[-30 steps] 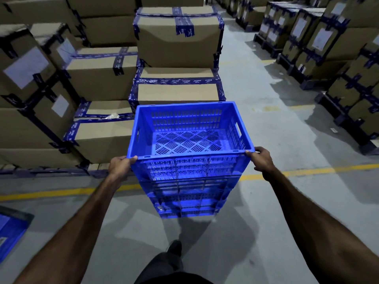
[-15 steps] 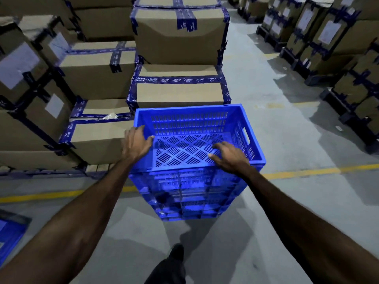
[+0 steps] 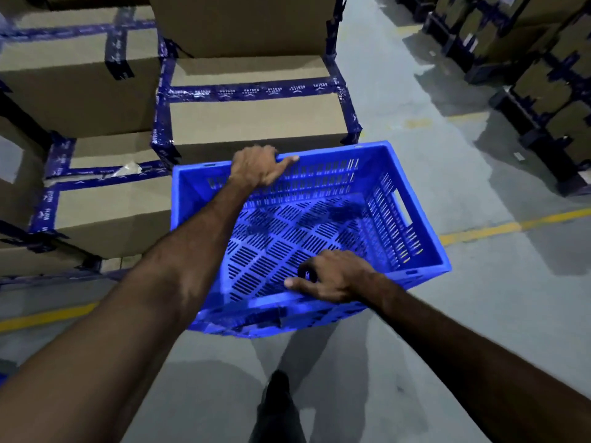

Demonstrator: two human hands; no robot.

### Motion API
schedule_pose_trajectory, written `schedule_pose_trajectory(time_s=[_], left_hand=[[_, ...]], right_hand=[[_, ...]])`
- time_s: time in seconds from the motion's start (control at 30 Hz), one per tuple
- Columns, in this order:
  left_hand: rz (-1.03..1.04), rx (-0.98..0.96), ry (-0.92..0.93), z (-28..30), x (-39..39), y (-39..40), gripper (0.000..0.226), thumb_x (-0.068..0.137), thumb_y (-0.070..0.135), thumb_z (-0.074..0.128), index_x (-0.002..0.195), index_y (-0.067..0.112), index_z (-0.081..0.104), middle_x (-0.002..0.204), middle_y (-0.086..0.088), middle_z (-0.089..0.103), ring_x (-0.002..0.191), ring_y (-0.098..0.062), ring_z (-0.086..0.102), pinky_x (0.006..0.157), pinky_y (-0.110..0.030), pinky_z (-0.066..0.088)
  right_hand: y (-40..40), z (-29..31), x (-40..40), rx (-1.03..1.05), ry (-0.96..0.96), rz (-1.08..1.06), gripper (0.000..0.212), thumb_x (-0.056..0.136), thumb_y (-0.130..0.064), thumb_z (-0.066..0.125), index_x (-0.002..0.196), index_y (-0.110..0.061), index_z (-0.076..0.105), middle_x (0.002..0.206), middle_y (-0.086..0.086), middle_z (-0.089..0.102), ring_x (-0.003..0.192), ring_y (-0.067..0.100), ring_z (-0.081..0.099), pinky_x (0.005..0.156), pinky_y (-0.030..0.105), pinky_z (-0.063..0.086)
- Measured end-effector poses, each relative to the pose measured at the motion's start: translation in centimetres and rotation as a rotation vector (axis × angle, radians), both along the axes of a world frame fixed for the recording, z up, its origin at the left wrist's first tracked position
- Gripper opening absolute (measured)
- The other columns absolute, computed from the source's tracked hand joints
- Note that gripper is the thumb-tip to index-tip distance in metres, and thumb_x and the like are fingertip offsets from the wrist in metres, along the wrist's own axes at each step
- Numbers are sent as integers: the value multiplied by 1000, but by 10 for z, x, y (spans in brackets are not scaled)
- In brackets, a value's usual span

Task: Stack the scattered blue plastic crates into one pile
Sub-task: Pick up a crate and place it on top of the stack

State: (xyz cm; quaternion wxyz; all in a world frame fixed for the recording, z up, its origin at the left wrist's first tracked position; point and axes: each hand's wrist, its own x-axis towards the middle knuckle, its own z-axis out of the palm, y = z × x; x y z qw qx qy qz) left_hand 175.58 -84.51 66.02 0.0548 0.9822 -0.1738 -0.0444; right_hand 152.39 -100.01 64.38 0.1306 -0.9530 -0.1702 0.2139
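Pile under the top crate (image 3: 319,231) mostly hidden: only a blurred blue strip of lower crates (image 3: 256,324) shows below its near rim, count can't be told. Left forearm covers the top crate's left-near corner and part of the left wall. Fingers of both hands partly out of sight behind the rims. Picture edges cut off the cardboard boxes (image 3: 256,116) at left/top.

Top crate: bright blue plastic, open top, slotted walls, base w/ diagonal grid of slots, handle cut-out in the right wall. Empty inside.

It sits on the floor (image 3: 447,314) pile, just in front of the taped boxes, straddling the yellow line (image 3: 499,227). Long axis runs roughly left-right, skewed so the right end comes nearer; looks tilted.

Left hand (image 3: 256,169) curled over the far rim, gripping it. Right hand (image 3: 332,279) curled over the near rim, thumb along the edge, fingers inside.
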Motion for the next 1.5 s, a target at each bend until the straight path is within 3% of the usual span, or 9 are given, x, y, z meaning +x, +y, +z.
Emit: schedule_pose_trajectory(time_s=[0.1,0.3,0.6,0.77,0.9,1.13,1.23,1.33,1.5], left_hand=[[-15,59,49,3,16,-10,100,78,97,18,98,12,68,115,-23,70,104,-39,66,84,-44,45],[44,107,110,4,19,-20,124,61,108,16,107,7,69,118,-25,69,107,-41,65,86,-47,44],[51,129,-76,-9,16,-25,105,63,107,14,78,15,60,98,-21,72,92,-38,67,78,-43,44],[53,130,-33,-1,12,-26,110,63,108,14,86,14,67,102,-21,72,95,-39,67,79,-43,45],[48,108,-1,6,10,-24,113,65,106,15,94,11,69,106,-22,72,98,-39,66,79,-43,45],[-74,55,-108,3,1,-7,84,83,93,20,84,20,62,92,-14,71,87,-37,67,76,-43,48],[-137,10,-110,6,-1,20,73,90,82,28,101,21,66,108,-13,73,101,-36,65,87,-48,50],[-14,-41,-121,6,-12,66,73,90,76,39,131,20,60,127,-14,66,119,-37,57,96,-52,48],[193,-77,-140,-8,-83,148,70,89,52,66,146,17,45,144,-18,51,132,-41,45,101,-60,44]], right_hand=[[0,4,0,2,-60,91,90,73,-101,12,100,-32,63,92,0,70,94,28,66,73,38,40],[2,9,-1,13,-92,144,88,74,-100,22,80,-19,57,67,-1,51,85,34,64,68,38,37],[2,5,2,4,-188,102,94,68,-103,19,73,-16,54,62,1,49,71,33,54,64,37,36],[3,10,-2,-2,-196,99,90,73,-100,26,70,-13,50,57,1,43,64,31,45,62,37,37],[4,14,-2,-8,-164,109,90,72,-101,25,71,-15,52,57,0,41,70,34,57,63,37,40],[2,12,-4,4,-135,37,87,73,-100,21,86,-25,62,81,-3,70,84,26,67,70,38,47],[-3,12,1,107,-112,-138,82,79,-96,26,93,-28,70,89,-10,73,86,16,69,77,38,55],[-25,9,16,266,-190,-283,54,91,-73,45,91,-26,73,89,-9,76,83,13,70,75,38,57],[-92,16,32,217,-436,-473,32,92,-42,66,110,-17,74,114,8,70,109,30,64,91,43,52]])
